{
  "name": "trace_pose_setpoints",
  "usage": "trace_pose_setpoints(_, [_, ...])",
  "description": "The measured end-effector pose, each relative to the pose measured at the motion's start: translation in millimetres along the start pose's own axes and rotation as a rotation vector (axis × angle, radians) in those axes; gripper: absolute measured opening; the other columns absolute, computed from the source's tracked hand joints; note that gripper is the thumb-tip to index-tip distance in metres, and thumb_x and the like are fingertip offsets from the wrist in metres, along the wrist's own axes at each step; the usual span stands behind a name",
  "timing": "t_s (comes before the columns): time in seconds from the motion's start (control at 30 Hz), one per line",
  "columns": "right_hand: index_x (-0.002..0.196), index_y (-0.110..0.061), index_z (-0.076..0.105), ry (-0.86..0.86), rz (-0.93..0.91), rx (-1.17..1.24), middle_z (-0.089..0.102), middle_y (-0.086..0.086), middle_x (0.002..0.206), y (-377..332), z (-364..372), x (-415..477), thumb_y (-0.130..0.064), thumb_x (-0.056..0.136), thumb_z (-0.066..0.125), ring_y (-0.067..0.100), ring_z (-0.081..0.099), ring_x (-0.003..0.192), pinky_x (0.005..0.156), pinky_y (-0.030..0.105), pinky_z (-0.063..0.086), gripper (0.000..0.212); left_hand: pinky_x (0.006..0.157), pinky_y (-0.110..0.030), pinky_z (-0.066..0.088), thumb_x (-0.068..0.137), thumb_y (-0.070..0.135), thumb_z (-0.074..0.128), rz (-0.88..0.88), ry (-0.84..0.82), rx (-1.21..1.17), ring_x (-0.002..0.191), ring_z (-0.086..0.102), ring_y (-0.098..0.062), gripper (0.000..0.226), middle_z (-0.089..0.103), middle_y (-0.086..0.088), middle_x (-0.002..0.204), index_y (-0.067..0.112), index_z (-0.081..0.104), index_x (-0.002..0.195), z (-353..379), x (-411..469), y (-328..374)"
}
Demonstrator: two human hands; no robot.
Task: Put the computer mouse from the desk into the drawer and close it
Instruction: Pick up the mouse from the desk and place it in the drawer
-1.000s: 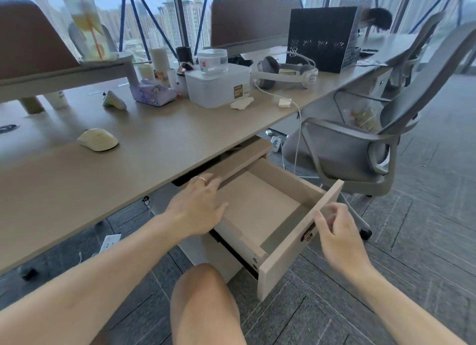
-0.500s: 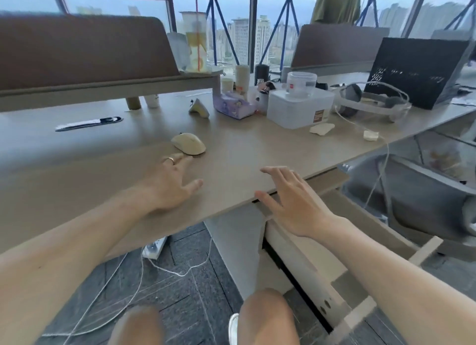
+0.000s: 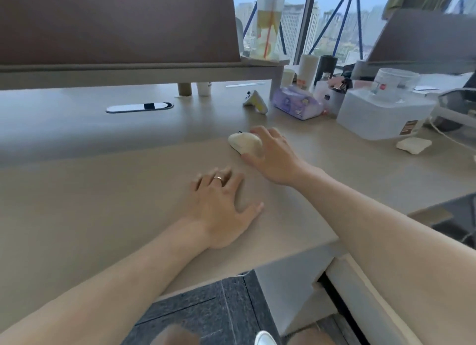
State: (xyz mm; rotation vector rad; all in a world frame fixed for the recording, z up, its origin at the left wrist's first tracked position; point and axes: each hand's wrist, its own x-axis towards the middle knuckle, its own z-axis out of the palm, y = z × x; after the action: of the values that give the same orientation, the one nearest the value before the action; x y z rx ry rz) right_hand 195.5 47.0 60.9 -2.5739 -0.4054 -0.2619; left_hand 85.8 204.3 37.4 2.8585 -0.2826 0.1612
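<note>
The cream computer mouse (image 3: 243,143) lies on the light wooden desk (image 3: 103,195), near its middle. My right hand (image 3: 273,156) wraps the mouse from the right, thumb on its near side and fingers over its far side. The mouse still rests on the desk. My left hand (image 3: 221,205), with a ring on one finger, lies flat and spread on the desk just in front of the mouse. The open drawer (image 3: 342,275) shows only as a pale edge under the desk at lower right, mostly hidden by my right forearm.
Behind the mouse are a purple tissue pack (image 3: 296,106), a small white gadget (image 3: 255,101) and a white plastic box (image 3: 381,115). A crumpled white scrap (image 3: 413,145) lies to the right. A brown divider panel (image 3: 116,25) stands at the back.
My right hand left the drawer front, crossed over the desk and closed around the mouse. My left hand moved from the drawer's edge onto the desk top. My view swung left, away from the drawer.
</note>
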Motion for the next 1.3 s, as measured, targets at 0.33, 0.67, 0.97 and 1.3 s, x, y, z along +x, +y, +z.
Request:
trace_pose_setpoints(0.33, [0.145,-0.028,0.045,-0.026,-0.02,0.031,0.047,0.018,0.139,7.7,41.4,44.7,-0.033,0.088,0.059,0.039,0.048,0.128,0.11,0.041,0.038,0.059,0.123,-0.044,0.004,0.078,0.081,0.02,0.017,0.02,0.011,0.152,0.009,-0.017,0.091,0.022,0.002,0.165,0.032,0.025,0.155,7.8,7.0,-12.2])
trace_pose_setpoints(0.67, [0.141,-0.022,0.054,0.184,-0.081,0.103,0.052,0.011,0.139,14.1,-24.2,-20.7,-0.019,0.09,0.065,0.026,0.05,0.124,0.09,0.014,0.026,0.053,0.123,-0.044,0.009,0.075,0.084,0.017,0.0,0.013,0.018,0.151,0.018,-0.019,0.09,0.026,0.004,0.164,0.037,0.031,0.15,4.6,6.1,-9.9])
trace_pose_setpoints(0.97, [0.138,-0.029,0.055,0.301,0.011,0.033,0.052,-0.001,0.137,61.1,-107.5,-144.8,-0.027,0.087,0.069,0.006,0.047,0.113,0.089,0.004,0.026,0.054,0.109,-0.046,0.037,0.087,0.061,0.049,0.074,0.107,-0.062,0.132,0.049,-0.029,0.063,0.053,-0.003,0.147,0.022,0.056,0.136,-3.0,-6.7,3.7])
trace_pose_setpoints(1.3, [0.138,-0.034,0.051,0.409,0.183,-0.013,0.052,-0.005,0.133,108.2,-152.8,-252.0,-0.03,0.085,0.071,0.014,0.052,0.115,0.101,0.032,0.042,0.056,0.112,-0.038,0.036,0.093,0.046,0.053,0.492,0.076,-0.264,0.135,0.044,-0.021,0.054,0.048,0.002,0.149,0.024,0.049,0.142,44.5,-48.2,141.6])
